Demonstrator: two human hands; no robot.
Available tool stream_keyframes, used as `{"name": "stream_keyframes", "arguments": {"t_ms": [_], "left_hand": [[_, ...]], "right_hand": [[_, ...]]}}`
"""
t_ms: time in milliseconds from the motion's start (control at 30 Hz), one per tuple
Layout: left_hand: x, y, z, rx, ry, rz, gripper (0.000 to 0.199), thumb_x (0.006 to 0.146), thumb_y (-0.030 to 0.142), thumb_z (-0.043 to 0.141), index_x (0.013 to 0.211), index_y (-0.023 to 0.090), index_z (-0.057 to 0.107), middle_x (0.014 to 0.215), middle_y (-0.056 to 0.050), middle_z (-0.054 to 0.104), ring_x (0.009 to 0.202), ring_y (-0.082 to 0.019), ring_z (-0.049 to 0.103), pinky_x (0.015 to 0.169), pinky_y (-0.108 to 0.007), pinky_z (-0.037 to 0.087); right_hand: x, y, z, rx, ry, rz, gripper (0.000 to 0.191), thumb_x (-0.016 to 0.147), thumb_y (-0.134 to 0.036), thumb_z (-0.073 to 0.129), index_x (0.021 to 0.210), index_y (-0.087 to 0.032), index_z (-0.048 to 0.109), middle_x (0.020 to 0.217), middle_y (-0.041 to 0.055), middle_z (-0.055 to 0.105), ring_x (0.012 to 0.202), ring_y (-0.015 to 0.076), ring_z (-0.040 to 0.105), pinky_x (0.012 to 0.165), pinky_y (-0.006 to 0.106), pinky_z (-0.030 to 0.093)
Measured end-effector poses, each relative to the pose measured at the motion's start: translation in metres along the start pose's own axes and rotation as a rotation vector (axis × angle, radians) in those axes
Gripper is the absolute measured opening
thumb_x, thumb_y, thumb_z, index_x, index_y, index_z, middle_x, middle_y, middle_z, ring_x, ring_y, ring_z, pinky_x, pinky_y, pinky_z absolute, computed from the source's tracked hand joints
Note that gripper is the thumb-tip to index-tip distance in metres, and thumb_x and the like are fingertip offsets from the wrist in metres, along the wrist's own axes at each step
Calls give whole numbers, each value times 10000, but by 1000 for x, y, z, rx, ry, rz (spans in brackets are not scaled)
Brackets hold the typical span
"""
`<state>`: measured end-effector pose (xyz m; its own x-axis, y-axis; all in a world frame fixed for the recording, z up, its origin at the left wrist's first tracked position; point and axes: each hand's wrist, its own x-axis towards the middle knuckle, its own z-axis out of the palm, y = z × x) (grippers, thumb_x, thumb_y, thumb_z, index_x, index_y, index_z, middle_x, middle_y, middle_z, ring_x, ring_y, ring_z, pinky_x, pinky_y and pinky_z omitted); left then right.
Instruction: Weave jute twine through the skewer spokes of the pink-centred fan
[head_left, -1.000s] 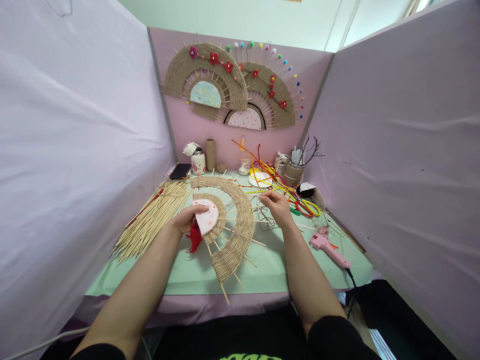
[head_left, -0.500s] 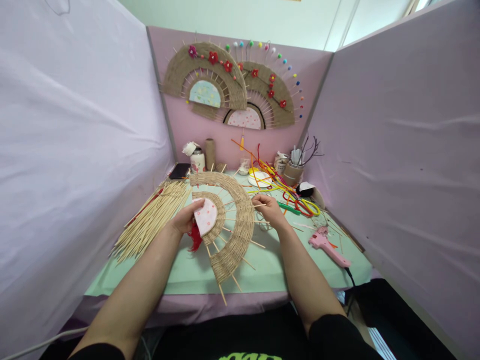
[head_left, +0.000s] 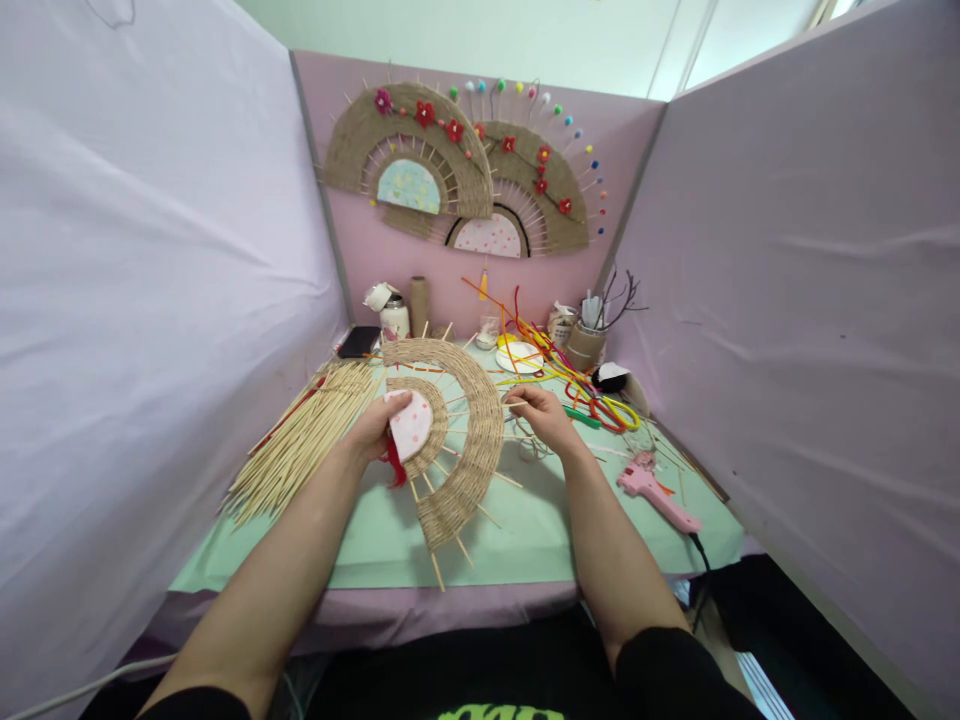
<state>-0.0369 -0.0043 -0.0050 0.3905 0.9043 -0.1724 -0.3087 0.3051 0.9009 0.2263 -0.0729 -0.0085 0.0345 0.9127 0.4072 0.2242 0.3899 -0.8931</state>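
Observation:
A half-round woven fan, made of tan twine threaded over thin wooden sticks, is held upright above the table. My left hand is closed on its inner end, thumb pressed on the white centre piece with pink dots. A red tassel hangs below that hand. At the fan's right outer edge my right hand is closed in a pinch beside a protruding stick tip. What lies between those fingertips is too small to make out. Loose twine loops lie just below the right hand.
A pile of thin sticks lies at left, near a black phone. Coloured pipe cleaners are heaped at the back right. A pink glue gun with a cord rests at right. Finished fans hang on the back panel.
The fan has shifted slightly up and to the left, its lower edge rising. My right hand has turned a little and stays pinched at the outer edge; the left keeps its hold.

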Motion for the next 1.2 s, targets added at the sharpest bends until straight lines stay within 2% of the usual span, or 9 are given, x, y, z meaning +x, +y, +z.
{"name": "stream_keyframes", "arguments": {"t_ms": [133,367,667,833,967,1200], "left_hand": [[1,0,-4,24,4,-47,153,694,247,664,691,106,602,578,-45,654,479,-133,601,471,-220,475],[-2,1,-2,127,-58,-84,135,677,227,645,615,121,587,507,-36,615,413,-117,545,407,-202,396],[2,-3,-9,260,-157,-126,164,668,272,660,615,129,601,507,-45,608,406,-114,534,379,-194,341],[3,-6,-12,302,-207,-151,197,653,294,677,598,124,594,490,-47,599,382,-108,515,361,-190,312],[4,-8,-13,330,-237,-159,219,649,316,679,601,121,593,465,-40,580,359,-100,488,360,-190,297],[1,-9,-12,340,-262,-146,256,631,342,705,613,104,613,505,-64,611,380,-112,511,392,-202,343]], "right_hand": [[3,10,-3,-96,56,-80,160,770,-317,566,781,-181,649,741,8,622,654,122,519,627,257,425],[2,8,-6,-271,334,-215,155,767,-331,601,705,-190,622,698,10,619,670,149,531,683,288,427],[4,14,-9,-249,444,-248,156,805,-338,560,838,-203,631,811,38,618,775,178,564,710,306,445],[4,13,-8,-250,403,-254,145,806,-328,559,823,-204,634,810,35,619,768,175,560,701,301,439],[3,12,-4,-249,349,-195,156,792,-335,568,784,-194,634,760,23,622,715,159,547,684,290,437],[4,10,7,-212,120,-59,167,759,-314,560,708,-180,645,688,7,616,641,135,531,606,266,445]]}}
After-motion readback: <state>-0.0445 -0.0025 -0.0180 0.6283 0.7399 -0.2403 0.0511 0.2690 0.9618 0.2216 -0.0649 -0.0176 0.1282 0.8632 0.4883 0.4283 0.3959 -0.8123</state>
